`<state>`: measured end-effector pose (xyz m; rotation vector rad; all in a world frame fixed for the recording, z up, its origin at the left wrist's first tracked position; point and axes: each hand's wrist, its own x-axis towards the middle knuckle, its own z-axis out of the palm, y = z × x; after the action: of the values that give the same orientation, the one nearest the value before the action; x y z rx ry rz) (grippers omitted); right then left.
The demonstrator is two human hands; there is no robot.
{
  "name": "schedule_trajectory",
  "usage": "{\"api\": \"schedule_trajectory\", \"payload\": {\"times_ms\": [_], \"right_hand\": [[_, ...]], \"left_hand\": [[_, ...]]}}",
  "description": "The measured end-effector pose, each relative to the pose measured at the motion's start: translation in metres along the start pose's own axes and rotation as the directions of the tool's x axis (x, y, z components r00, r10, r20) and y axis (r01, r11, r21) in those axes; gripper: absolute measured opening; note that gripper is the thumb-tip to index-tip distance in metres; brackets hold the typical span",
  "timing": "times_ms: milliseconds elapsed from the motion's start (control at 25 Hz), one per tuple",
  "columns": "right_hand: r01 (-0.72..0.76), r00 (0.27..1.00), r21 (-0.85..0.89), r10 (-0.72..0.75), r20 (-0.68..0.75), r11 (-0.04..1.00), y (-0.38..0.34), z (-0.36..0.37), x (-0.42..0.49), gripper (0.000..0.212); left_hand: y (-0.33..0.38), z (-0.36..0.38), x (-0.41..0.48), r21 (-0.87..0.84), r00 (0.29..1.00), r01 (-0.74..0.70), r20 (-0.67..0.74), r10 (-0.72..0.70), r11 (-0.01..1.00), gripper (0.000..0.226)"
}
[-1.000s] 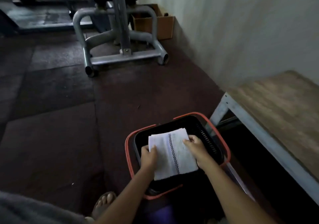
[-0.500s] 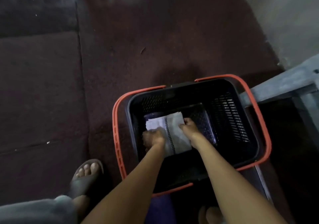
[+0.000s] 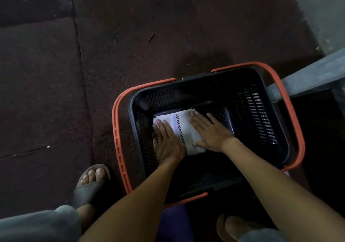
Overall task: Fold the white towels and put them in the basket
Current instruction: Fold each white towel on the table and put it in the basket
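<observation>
Head view, looking straight down. Dark rubber floor mats (image 3: 56,73) fill most of the frame, with seams running to the left of the basket (image 3: 252,115). That basket is black, mesh-walled plastic with two orange handles folded down along its rim, and it stands on the mats. A grey table frame member (image 3: 308,77) touches or overlaps the basket's right rim (which of the two cannot be told). Both forearms reach into the basket from its near side.

The folded white towel (image 3: 183,122), marked by a dark checkered stripe, lies flat on the basket floor toward the left wall. The left hand (image 3: 168,143) rests palm-down on the towel's left part, fingers straight and together, gripping nothing. The right hand (image 3: 211,131) presses the towel's right part, fingers straight and slightly spread. A sandalled foot (image 3: 89,184) stands just outside the basket's near-left corner.
</observation>
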<state>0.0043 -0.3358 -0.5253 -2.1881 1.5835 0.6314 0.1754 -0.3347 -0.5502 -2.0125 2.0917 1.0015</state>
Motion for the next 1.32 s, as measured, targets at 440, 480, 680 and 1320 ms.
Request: {"api": "schedule_trajectory", "payload": {"times_ms": [440,480,680,1320], "right_hand": [[-0.237,0.971,0.083,0.233,0.059,0.968,-0.022,-0.034,-0.023,0.070],[-0.295,0.954,0.161,0.300,-0.005,0.942,-0.026,-0.049,-0.040,0.064],[-0.441,0.830,0.413,0.537,-0.149,0.796,-0.036,-0.142,-0.145,0.041],[-0.573,0.187,0.762,0.953,-0.239,0.303,-0.111,-0.199,-0.523,0.026]], "left_hand": [[0.015,-0.067,-0.008,0.128,0.988,-0.059,0.147,0.040,0.990,0.058],[0.021,-0.085,-0.018,0.200,0.985,-0.146,0.121,0.123,0.969,0.053],[0.072,-0.189,-0.087,0.484,0.893,-0.430,0.100,0.440,0.762,0.030],[0.266,-0.248,-0.369,0.411,0.363,-0.881,0.269,0.892,0.235,0.044]]}}
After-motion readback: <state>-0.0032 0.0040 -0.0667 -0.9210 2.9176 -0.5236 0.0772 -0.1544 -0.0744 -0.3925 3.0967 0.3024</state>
